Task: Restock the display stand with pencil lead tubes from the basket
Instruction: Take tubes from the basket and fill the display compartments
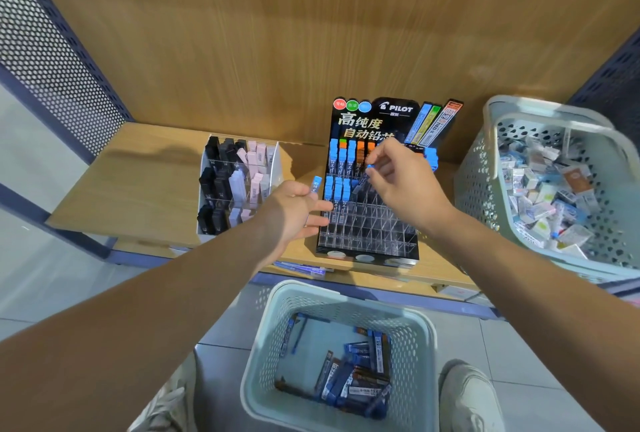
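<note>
Two grips at the Pilot display stand (363,230).
Right grip (405,185) pinches a blue-capped lead tube (368,170) above it; left grip (294,210) pinches a second tube (316,184).

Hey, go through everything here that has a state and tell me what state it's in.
Display stand: upper slots filled, lower slots empty.
Left hand: pinches a spare tube, upright.
Right hand: pinches a tilted tube over the stand.
Floor basket: holds loose tubes, partly full.
Shelf basket: heaped with small packs.
</note>
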